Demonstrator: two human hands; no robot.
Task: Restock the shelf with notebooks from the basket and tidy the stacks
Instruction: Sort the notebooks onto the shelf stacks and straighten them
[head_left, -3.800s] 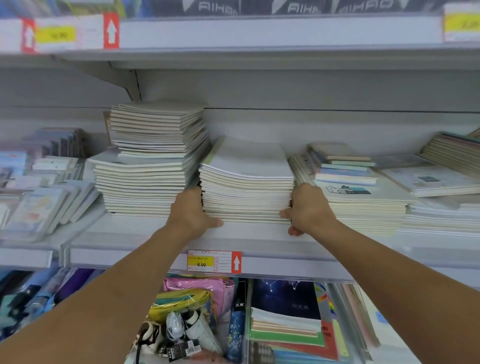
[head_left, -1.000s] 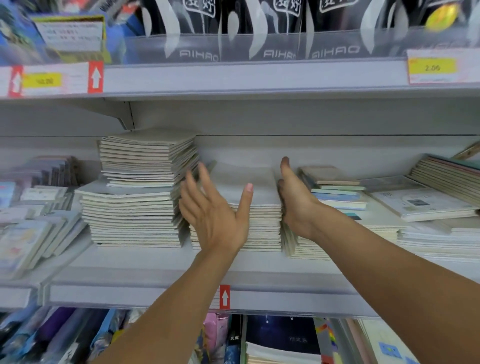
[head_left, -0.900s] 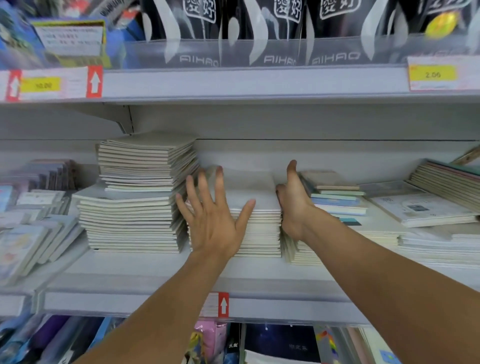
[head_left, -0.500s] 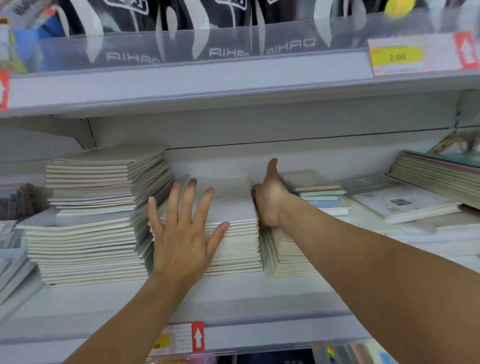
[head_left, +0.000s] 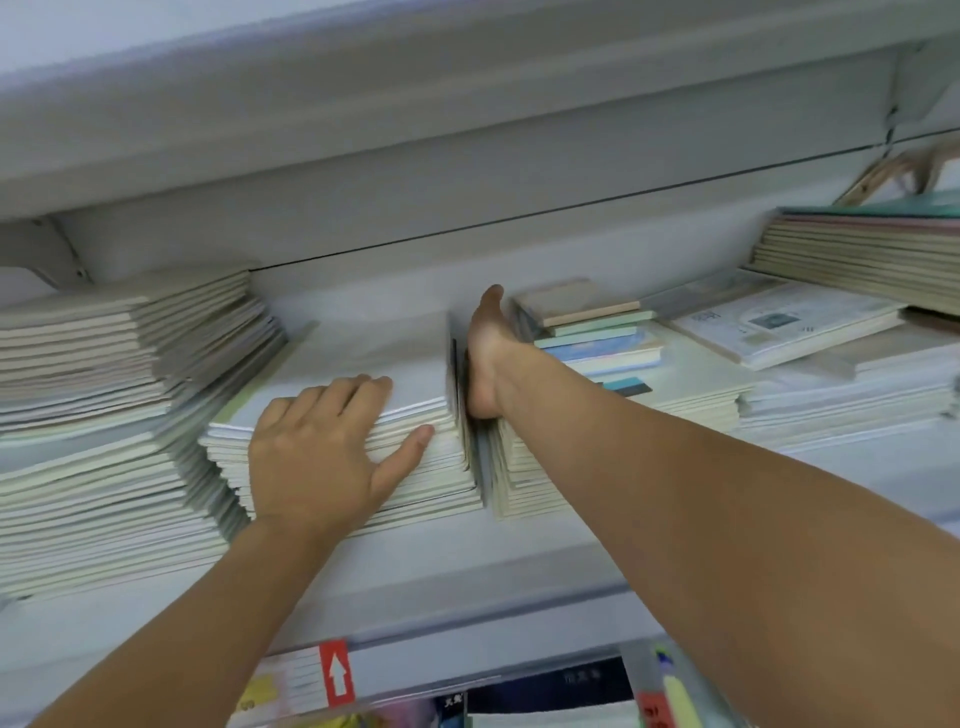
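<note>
- The left hand (head_left: 317, 452) lies flat over the front corner of the middle stack of notebooks (head_left: 363, 415), fingers nearly straight across the top cover, thumb spread against the front edges; it grips nothing
- The right hand (head_left: 485, 358) stands on edge, wedged between that stack's right side and the neighbouring stack (head_left: 613, 426), fingers straight and pointing to the back wall
- The middle stack sits on the white shelf (head_left: 467, 566), touching a taller, uneven pile (head_left: 104, 426) on its left
- Small coloured pads (head_left: 592, 325) top the neighbouring stack; more notebooks (head_left: 862, 254) lie far right
- A price tag with a red arrow (head_left: 311, 680) sits on the shelf's front rail
</note>
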